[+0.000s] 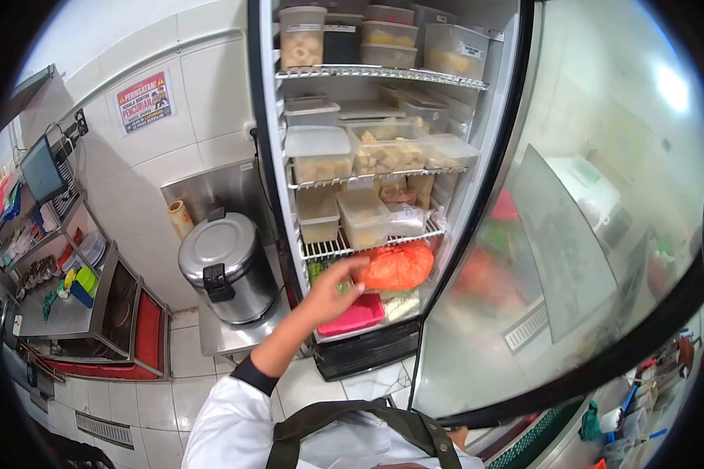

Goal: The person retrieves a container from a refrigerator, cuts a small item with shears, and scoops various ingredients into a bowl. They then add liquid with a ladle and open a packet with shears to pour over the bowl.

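Observation:
My left hand (335, 292) reaches into the lower part of an upright fridge, thumb and fingers apart. Its fingertips are right at the left side of an orange plastic bag (399, 265), which lies under the lowest wire shelf (332, 247). Below the hand is a bright pink tray (353, 314), and green produce (317, 270) shows behind the wrist. Only a small part of my right hand (460, 438) is visible, low beside the bottom edge of the open glass door (516, 328); its fingers are mostly hidden.
Plastic food tubs (391, 148) fill the fridge shelves. Left of the fridge, a large steel rice cooker (223, 266) stands on a metal stand (219, 332). A steel counter (62, 313) is at far left. Crates and utensils (641, 402) lie at lower right, beyond the door.

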A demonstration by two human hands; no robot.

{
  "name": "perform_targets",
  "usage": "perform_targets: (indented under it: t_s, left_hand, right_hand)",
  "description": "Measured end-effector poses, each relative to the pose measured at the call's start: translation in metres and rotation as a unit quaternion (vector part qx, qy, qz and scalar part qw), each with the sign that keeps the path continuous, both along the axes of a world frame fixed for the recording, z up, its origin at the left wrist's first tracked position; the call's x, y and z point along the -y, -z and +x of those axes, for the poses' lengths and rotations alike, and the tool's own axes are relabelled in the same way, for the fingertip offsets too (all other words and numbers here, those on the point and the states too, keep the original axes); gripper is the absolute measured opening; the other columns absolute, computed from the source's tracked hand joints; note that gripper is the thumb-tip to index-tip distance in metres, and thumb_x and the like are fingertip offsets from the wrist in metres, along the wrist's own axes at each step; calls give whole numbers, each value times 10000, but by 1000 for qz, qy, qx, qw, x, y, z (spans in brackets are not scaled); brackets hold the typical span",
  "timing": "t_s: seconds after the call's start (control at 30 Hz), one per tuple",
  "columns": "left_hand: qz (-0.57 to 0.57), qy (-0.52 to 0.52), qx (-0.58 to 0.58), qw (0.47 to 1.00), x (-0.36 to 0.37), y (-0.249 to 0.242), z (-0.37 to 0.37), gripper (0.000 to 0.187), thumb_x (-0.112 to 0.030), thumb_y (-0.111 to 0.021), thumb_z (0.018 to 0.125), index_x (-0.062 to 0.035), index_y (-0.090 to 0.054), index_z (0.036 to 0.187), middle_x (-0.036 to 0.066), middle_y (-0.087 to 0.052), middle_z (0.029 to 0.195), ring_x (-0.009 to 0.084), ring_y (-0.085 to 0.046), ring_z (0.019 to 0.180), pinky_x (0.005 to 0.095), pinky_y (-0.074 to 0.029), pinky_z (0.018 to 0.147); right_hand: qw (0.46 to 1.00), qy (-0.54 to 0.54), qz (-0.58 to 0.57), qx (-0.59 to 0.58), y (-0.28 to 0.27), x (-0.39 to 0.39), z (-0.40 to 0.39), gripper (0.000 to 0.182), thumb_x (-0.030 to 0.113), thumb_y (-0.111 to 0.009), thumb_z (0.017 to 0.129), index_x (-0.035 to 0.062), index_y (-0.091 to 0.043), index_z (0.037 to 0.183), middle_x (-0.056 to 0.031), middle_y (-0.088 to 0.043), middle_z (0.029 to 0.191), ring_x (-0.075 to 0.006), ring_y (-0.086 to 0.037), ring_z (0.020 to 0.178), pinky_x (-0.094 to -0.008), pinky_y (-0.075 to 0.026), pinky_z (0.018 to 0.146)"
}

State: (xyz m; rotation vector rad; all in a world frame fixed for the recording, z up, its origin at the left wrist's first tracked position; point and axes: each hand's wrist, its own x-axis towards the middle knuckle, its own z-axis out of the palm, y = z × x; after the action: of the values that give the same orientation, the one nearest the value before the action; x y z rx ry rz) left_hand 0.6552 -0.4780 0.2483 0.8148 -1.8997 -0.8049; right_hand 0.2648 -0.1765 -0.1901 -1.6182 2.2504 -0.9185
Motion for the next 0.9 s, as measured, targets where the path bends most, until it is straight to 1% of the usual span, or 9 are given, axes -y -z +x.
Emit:
perform_targets:
  t_s: [0.03, 0.13, 0.37, 0.43, 0.47, 0.53, 0.57, 0.63, 0.9]
  left_hand:
    - [-14, -10, -74, 997, 20, -17, -17, 424, -47, -607, 797, -38, -499, 1207, 93, -557, 1122, 183, -545, 1019, 327, -434, 876]
    - [-140, -54, -86, 985, 76, -80, -54, 480, -67, -632, 766, -89, -492, 1224, 55, -543, 1170, 175, -528, 1055, 341, -442, 859]
    - [-397, -212, -98, 888, 219, -276, -92, 565, -179, -711, 693, -98, -493, 1208, 62, -565, 1129, 198, -545, 965, 347, -461, 814]
    - [-389, -282, -63, 875, 270, -336, -85, 580, -237, -751, 666, -66, -494, 1157, 73, -565, 1081, 186, -538, 996, 293, -444, 831]
    - [-293, -356, 46, 886, 268, -366, -85, 757, -308, -675, 750, -76, -311, 1372, 181, -411, 1340, 309, -400, 1243, 431, -388, 988]
    - [-236, -425, -43, 873, 280, -395, -99, 648, -323, -695, 725, -28, -438, 1242, 206, -444, 1303, 342, -482, 1157, 420, -441, 895]
    - [-242, -403, 80, 879, 326, -421, -78, 684, -333, -699, 718, -26, -426, 1264, 208, -441, 1305, 338, -484, 1153, 429, -445, 902]
    - [-148, -377, 97, 909, 363, -438, -80, 719, -364, -705, 709, -29, -411, 1273, 200, -435, 1310, 343, -475, 1158, 451, -434, 909]
    - [-159, -483, 218, 833, 389, -437, -140, 949, -475, -729, 659, -62, -247, 1365, 182, -348, 1371, 367, -395, 1218, 523, -372, 945]
  right_hand:
    - [1000, 18, 13, 11, -1, 4, -8, 837, 247, -885, 503, -3, -436, 1164, -101, -506, 1019, -251, -494, 979, -354, -455, 815]
    - [980, 83, 63, 171, -37, 59, -20, 827, 242, -881, 509, -1, -437, 1163, -99, -507, 1017, -247, -496, 975, -351, -456, 809]
    - [966, 23, 70, 246, -111, 196, -36, 803, 228, -871, 521, 3, -441, 1160, -96, -508, 1012, -239, -500, 964, -344, -458, 795]
    - [965, 5, 67, 255, -123, 226, -36, 796, 225, -869, 525, 4, -442, 1160, -95, -509, 1010, -237, -502, 961, -342, -459, 791]
    - [964, 0, 65, 258, -126, 239, -36, 792, 223, -867, 527, 4, -443, 1159, -95, -509, 1009, -236, -502, 960, -341, -459, 789]
    - [962, -2, 64, 264, -130, 260, -33, 785, 219, -865, 531, 6, -444, 1159, -94, -510, 1008, -234, -503, 957, -339, -460, 785]
    - [961, -1, 64, 268, -131, 269, -32, 782, 217, -863, 533, 6, -445, 1158, -94, -510, 1007, -233, -504, 955, -338, -460, 783]
    - [961, 5, 62, 269, -132, 282, -29, 775, 213, -861, 536, 7, -446, 1158, -93, -510, 1005, -230, -505, 952, -336, -460, 779]
    - [953, 52, 62, 291, -138, 314, -18, 748, 198, -850, 551, 12, -450, 1155, -89, -512, 999, -221, -510, 940, -329, -463, 763]
